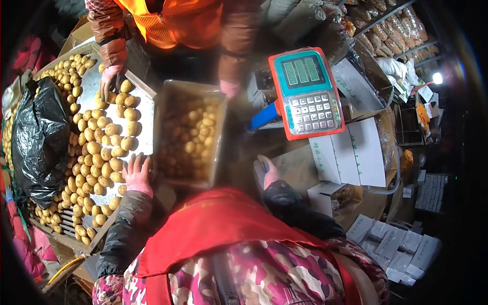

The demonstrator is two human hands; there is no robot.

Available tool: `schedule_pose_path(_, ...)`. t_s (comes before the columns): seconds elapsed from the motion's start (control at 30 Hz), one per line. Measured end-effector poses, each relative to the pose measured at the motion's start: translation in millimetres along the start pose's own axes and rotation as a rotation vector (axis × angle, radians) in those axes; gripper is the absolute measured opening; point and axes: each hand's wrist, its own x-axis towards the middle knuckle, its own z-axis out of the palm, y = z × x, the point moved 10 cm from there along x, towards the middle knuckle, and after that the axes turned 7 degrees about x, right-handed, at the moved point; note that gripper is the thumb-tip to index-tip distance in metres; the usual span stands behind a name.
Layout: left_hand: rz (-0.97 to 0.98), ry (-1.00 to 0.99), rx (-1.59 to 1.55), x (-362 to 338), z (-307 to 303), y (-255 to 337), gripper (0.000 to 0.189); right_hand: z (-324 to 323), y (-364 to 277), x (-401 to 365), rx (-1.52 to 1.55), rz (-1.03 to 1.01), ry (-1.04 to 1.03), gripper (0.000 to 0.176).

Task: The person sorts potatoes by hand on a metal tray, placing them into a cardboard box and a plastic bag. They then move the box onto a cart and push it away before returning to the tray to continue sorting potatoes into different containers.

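Note:
My left hand (137,175), in a pink glove with dark fingertips, lies with fingers spread at the edge of a metal sorting tray (145,109). Small round potatoes (94,147) cover much of that tray, some just beside my fingers. My right hand (268,173), gloved in pink and grey, is stretched out right of the box, with nothing visible in it. Between my hands and the co-worker stands a box (163,175), blurred, partly filled with potatoes (195,132).
A co-worker's hand (111,81) reaches onto the potatoes; the other (230,87) is at the box's rim. A scale display (307,94) stands right of the box. A black plastic bag (40,140) lies over the tray's left side. White cartons (351,152) are at the right.

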Motion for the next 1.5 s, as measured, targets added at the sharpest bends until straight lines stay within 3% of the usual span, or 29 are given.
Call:
schedule_pose_path(0.07, 0.018, 0.021, -0.012, 2, -7, 3, 0.06, 10, -13, -7, 0.055, 0.097, 0.029, 0.038)
schedule_pose_path(0.13, 0.021, 0.046, 0.008, 3, -9, 5, 0.06, 1, -10, 9, -0.159, 0.034, -0.011, 0.043)
schedule_pose_path(0.37, -0.022, 0.004, 0.035, -2, -1, -2, 0.056, 8, -9, 23, -0.487, -0.047, -0.15, 0.051)
schedule_pose_path(0.43, -0.025, 0.003, 0.028, -2, -1, 0, 0.057, -1, 18, 42, -0.282, 0.054, -0.124, 0.056)
schedule_pose_path(0.5, -0.053, -0.016, 0.025, -2, -5, 0, 0.057, 4, 34, 48, -0.432, 0.082, -0.176, 0.063)
schedule_pose_path(0.57, -0.053, 0.022, 0.018, -1, -10, 3, 0.058, 57, -11, 11, -0.936, 0.012, -0.317, 0.071)
schedule_pose_path(0.67, -0.055, 0.033, 0.012, 1, -12, 3, 0.058, 70, 52, 25, -0.863, -0.008, -0.523, 0.082)
schedule_pose_path(0.73, -0.062, 0.026, 0.019, 2, -13, 3, 0.06, 76, 112, 33, -0.841, 0.233, -0.582, 0.084)
schedule_pose_path(0.83, -0.058, 0.038, 0.013, 6, -20, 6, 0.061, 93, 179, 23, -1.062, 0.442, -0.655, 0.091)
schedule_pose_path(0.87, -0.061, 0.043, 0.008, 6, -20, 6, 0.06, 122, 147, 3, -1.37, 0.399, -0.705, 0.09)
schedule_pose_path(0.93, -0.065, 0.051, -0.001, 6, -20, 6, 0.06, 128, 173, 7, -1.466, 0.423, -0.64, 0.082)
schedule_pose_path(1.1, -0.089, 0.028, -0.008, 7, -19, 4, 0.062, 132, 198, 26, -1.712, 0.108, -0.795, 0.055)
schedule_pose_path(1.3, -0.081, 0.066, 0.022, 8, -25, 6, 0.06, 157, 58, 15, -1.454, 0.095, -0.497, 0.04)
schedule_pose_path(1.33, -0.093, 0.052, 0.015, 7, -22, 4, 0.06, 148, 46, 22, -1.423, 0.08, -0.41, 0.04)
schedule_pose_path(1.5, -0.092, 0.036, -0.012, 9, -18, 6, 0.057, 124, 18, 48, -1.477, -0.006, -0.387, 0.038)
